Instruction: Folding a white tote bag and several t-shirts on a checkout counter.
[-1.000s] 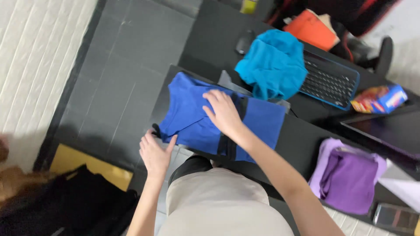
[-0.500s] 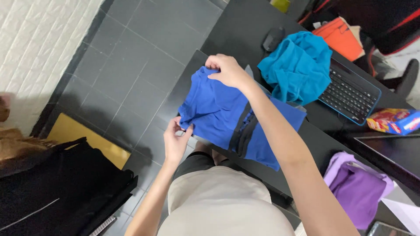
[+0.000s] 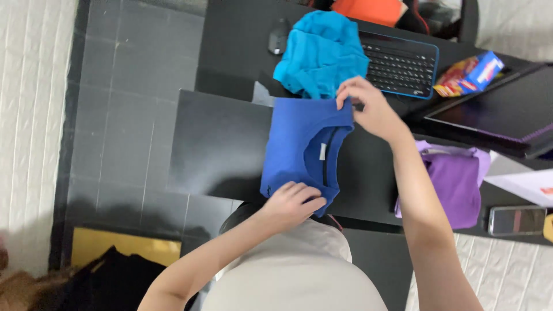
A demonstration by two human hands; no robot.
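Black desk (image 3: pixel 224 144), frame centre: I note folded royal-blue cotton shirt (image 3: pixel 299 152), long axis vertical; right hand (image 3: pixel 368 106) pinches its top corner, left hand (image 3: pixel 294 204) clamps the bottom edge.

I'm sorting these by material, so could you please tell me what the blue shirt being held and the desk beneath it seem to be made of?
The blue shirt looks like soft matte knit, probably cotton jersey: it drapes and creases, with a ribbed collar. The desk looks like smooth black laminate or painted board, showing a dull sheen; which one is unclear.
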